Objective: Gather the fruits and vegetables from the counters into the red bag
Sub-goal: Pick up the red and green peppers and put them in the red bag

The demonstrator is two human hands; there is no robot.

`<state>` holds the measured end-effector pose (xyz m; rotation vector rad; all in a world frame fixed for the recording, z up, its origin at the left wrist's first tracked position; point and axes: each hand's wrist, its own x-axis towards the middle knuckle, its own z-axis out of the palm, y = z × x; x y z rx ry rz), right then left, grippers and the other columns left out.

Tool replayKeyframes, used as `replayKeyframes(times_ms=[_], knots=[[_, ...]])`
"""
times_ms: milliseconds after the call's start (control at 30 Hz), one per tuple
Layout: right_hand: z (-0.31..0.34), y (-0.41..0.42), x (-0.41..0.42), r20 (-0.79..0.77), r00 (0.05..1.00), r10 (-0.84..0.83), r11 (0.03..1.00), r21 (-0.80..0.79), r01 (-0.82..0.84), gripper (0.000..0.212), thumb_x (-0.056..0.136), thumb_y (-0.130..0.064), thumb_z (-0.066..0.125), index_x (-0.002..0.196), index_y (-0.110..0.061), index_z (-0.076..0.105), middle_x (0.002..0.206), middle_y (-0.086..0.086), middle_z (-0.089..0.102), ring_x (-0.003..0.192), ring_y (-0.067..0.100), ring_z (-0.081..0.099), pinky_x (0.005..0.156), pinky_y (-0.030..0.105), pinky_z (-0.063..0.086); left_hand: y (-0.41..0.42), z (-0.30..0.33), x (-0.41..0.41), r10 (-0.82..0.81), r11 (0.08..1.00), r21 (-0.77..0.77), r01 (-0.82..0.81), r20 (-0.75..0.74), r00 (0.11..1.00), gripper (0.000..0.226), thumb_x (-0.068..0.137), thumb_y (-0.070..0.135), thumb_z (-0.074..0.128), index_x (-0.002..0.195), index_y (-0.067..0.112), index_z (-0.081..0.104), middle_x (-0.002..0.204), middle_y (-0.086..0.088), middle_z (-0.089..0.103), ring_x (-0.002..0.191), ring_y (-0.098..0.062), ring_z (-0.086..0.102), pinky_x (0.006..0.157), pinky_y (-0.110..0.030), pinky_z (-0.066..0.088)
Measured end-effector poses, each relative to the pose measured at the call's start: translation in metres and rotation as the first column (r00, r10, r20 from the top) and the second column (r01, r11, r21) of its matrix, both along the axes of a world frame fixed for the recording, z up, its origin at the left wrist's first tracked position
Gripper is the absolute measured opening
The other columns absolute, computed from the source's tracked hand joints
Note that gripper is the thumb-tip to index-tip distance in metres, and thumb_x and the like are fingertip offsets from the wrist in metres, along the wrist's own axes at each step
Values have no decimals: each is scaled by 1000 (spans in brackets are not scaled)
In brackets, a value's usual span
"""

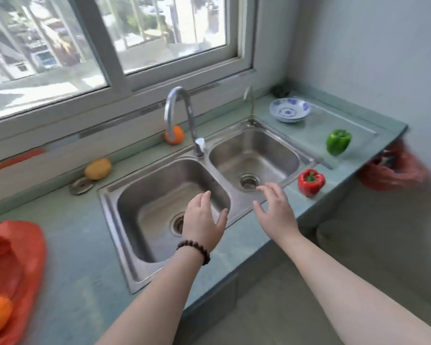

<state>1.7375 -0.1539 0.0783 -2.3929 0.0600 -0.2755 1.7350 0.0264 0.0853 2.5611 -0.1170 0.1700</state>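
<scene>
The red bag (18, 257) lay open at the counter's left end with two fruits — an orange one and a yellow one — already inside, leaving four pieces out: red bell pepper (311, 182), green bell pepper (338, 141), orange (174, 135), mango (98, 168) — both the left hand (203, 220) and right hand (274, 210) empty, fingers spread.

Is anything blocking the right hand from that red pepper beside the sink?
Nothing visible does. The right hand hovers open above the sink's front rim, and the red pepper stands on bare counter just to its right, with open space between them.
</scene>
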Motion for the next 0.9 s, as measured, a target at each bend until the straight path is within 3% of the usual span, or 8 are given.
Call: replayKeyframes(times_ms=[267, 500, 667, 900], knots=[[0, -136, -13, 3, 974, -228, 974, 12, 228, 36, 86, -18, 58, 121, -9, 55, 130, 10, 47, 123, 26, 44, 100, 31, 36, -143, 6, 29, -200, 980, 7, 200, -40, 979, 64, 88, 42, 53, 139, 7, 35, 141, -10, 43, 132, -25, 36, 112, -37, 30], [-16, -206, -5, -30, 945, -327, 945, 5, 327, 35, 87, -21, 56, 121, -10, 56, 132, 8, 45, 125, 23, 43, 101, 32, 36, -217, -10, 54, -268, 963, -10, 268, -84, 960, 63, 86, 39, 57, 137, 6, 39, 137, -12, 46, 129, -26, 39, 109, -34, 29], [-28, -247, 30, -48, 947, -319, 948, -31, 317, 37, 89, -23, 55, 123, -11, 54, 132, 6, 44, 124, 21, 43, 100, 32, 38, -254, -23, 92, -242, 970, -55, 238, -93, 966, 62, 85, 40, 59, 135, 8, 41, 135, -11, 47, 127, -26, 40, 106, -34, 32], [-32, -293, 105, -82, 970, -229, 973, -53, 225, 38, 87, -21, 56, 123, -11, 52, 127, 5, 45, 119, 23, 44, 90, 33, 42, -282, -28, 155, -90, 990, -119, 75, -121, 989, 66, 86, 44, 57, 138, 9, 38, 141, -9, 43, 132, -24, 37, 109, -37, 31]])
